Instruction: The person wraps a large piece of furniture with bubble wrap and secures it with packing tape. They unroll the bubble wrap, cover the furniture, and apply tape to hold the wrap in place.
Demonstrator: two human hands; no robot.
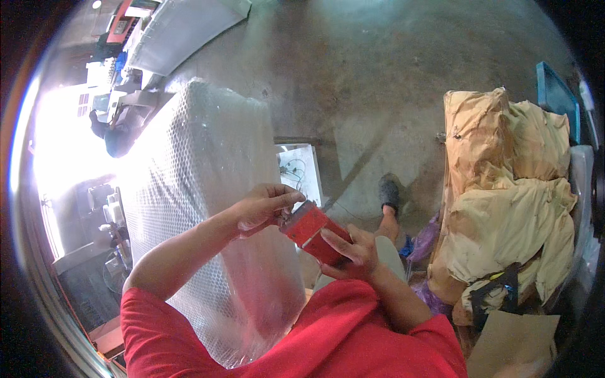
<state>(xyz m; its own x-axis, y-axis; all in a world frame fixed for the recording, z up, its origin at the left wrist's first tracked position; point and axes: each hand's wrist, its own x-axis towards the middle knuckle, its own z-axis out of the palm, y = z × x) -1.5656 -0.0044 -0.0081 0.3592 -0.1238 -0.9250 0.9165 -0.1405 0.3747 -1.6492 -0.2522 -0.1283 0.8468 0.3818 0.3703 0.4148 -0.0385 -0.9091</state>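
My right hand (358, 252) grips a red boxy thing (316, 234) with a dark grey edge at its far left end. The thumb lies across its upper face; I cannot tell its exact kind. At that grey edge, the fingers of my left hand (268, 208) are pinched together. What they hold, if anything, is too small to make out. Just under my left forearm stands a tall block-shaped load wrapped in bubble wrap (230, 151), its far end reaching away from me.
Beyond the wrapped load, a white open box (310, 165) with thin wires lies on the concrete floor (372, 75). Tan cloth-covered bundles (504, 214) are stacked at right, near a blue crate (559, 97), purple plastic (425, 242) and cardboard (513, 343). Another person (116, 135) is at far left.
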